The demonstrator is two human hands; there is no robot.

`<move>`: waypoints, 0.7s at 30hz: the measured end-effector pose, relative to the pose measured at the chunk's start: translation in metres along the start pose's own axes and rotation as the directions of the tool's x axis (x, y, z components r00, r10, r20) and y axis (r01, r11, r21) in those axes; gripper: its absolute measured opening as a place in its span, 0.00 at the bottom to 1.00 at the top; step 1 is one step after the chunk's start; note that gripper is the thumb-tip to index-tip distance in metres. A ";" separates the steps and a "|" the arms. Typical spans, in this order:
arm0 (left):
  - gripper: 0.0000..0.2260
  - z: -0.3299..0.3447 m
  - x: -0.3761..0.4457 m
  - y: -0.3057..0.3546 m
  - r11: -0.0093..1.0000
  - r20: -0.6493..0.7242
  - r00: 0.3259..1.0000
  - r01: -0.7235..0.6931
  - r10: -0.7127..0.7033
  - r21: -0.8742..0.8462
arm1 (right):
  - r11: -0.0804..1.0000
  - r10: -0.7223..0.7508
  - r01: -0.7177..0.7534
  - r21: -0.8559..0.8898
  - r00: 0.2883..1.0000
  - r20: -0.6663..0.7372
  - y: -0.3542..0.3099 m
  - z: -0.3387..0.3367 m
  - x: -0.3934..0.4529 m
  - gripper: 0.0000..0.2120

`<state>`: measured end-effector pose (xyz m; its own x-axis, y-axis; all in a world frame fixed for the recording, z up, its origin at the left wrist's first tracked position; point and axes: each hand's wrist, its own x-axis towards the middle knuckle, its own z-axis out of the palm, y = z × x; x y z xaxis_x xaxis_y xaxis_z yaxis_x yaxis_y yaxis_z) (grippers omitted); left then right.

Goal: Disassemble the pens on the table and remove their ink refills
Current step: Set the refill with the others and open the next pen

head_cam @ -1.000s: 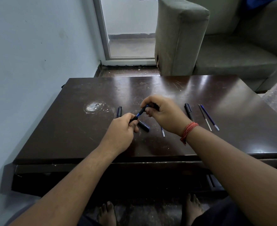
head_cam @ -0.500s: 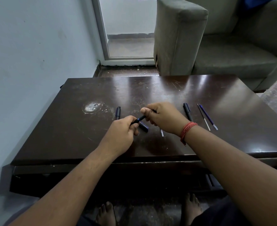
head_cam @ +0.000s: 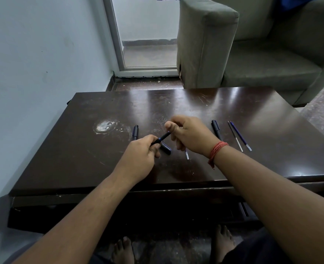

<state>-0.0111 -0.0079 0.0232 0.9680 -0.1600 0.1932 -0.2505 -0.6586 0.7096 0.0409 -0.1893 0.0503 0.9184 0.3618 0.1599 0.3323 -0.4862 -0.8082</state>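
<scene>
Right hand (head_cam: 190,135) nearer left hand (head_cam: 141,156), scuffed table (head_cam: 252,119), prob. sofa (head_cam: 252,54) behind

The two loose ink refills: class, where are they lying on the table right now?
In the head view, the two ink refills lie side by side on the table's right part, just right of a black pen and beyond the right hand's wrist.

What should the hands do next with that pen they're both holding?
Probably twist and pull the two ends apart. The left hand grips one end of the dark pen and the right hand pinches the other end, holding it above the table. Two refills already lie to the right, so this pen's refill likely comes out next.
</scene>
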 end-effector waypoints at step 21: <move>0.07 0.001 -0.001 0.001 1.000 0.010 1.000 -0.018 0.018 0.004 | 0.981 -0.065 0.074 -0.179 0.996 0.056 0.004 -0.003 0.000 0.13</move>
<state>-0.0122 -0.0087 0.0230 0.9634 -0.1792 0.1995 -0.2681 -0.6583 0.7034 0.0428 -0.1938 0.0483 0.8814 0.4366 0.1803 0.4325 -0.5925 -0.6796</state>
